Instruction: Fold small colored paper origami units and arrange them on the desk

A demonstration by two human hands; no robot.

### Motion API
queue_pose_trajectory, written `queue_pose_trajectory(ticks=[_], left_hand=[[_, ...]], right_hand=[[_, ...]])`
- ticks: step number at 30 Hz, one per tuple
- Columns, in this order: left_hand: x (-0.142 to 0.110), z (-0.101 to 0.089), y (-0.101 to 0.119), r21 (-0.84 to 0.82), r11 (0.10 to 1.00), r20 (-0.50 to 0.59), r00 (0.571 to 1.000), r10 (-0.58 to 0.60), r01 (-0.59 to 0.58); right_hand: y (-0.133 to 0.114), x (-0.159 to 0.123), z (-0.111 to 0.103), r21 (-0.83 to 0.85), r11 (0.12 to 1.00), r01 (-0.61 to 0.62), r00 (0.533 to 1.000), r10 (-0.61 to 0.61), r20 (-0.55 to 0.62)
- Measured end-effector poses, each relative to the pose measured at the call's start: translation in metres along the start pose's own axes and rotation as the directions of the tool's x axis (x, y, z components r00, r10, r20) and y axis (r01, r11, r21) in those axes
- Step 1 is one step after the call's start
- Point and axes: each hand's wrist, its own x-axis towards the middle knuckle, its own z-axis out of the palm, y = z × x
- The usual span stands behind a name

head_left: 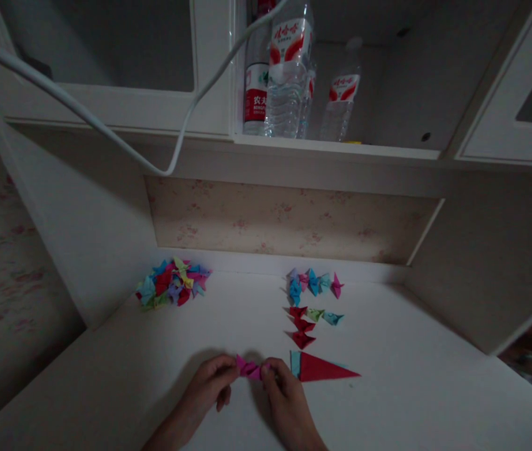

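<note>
A small magenta folded paper piece (250, 369) is stretched between my two hands above the white desk. My left hand (210, 379) pinches its left end between thumb and fingertips. The right end is held by my right hand (283, 389), whose fingers hide part of it. Just right of that hand lies a long red paper triangle (322, 368), with light blue paper (295, 362) showing from under it. Beyond it sit several red folded pieces (302, 339), a green one (315, 314) and a light blue one (333, 319).
A heap of colourful folded paper pieces (172, 283) lies at the desk's back left. More folded pieces (313, 282) stand in a row near the back edge. Overhead, a shelf (341, 148) holds plastic bottles (288, 75), and a white cable (106, 128) hangs in front.
</note>
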Motion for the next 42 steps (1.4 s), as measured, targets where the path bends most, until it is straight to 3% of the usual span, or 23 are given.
queue_pose_trajectory(ticks=[10, 17, 21, 32, 42], left_hand=[[-0.002, 0.0, 0.005, 0.07, 0.995, 0.047, 0.997, 0.069, -0.072], [-0.003, 0.0, 0.005, 0.084, 0.995, -0.028, 0.999, 0.046, -0.044], [-0.003, 0.0, 0.002, 0.07, 0.997, -0.097, 0.995, 0.028, -0.021], [-0.007, 0.003, 0.016, 0.071, 0.997, -0.101, 0.994, 0.03, -0.023], [-0.001, -0.003, 0.0, 0.062, 0.998, -0.082, 0.997, 0.007, -0.002]], right_hand=[[-0.003, -0.002, -0.002, 0.032, 0.999, -0.031, 0.999, 0.03, 0.021], [0.0, -0.001, -0.002, 0.042, 0.999, -0.035, 0.993, 0.03, 0.114], [-0.001, -0.001, -0.002, 0.023, 1.0, -0.005, 0.997, 0.003, 0.083], [-0.001, -0.001, -0.001, 0.081, 0.996, -0.045, 0.997, 0.039, 0.07], [-0.006, -0.002, -0.001, 0.072, 0.997, -0.041, 0.997, 0.036, 0.064]])
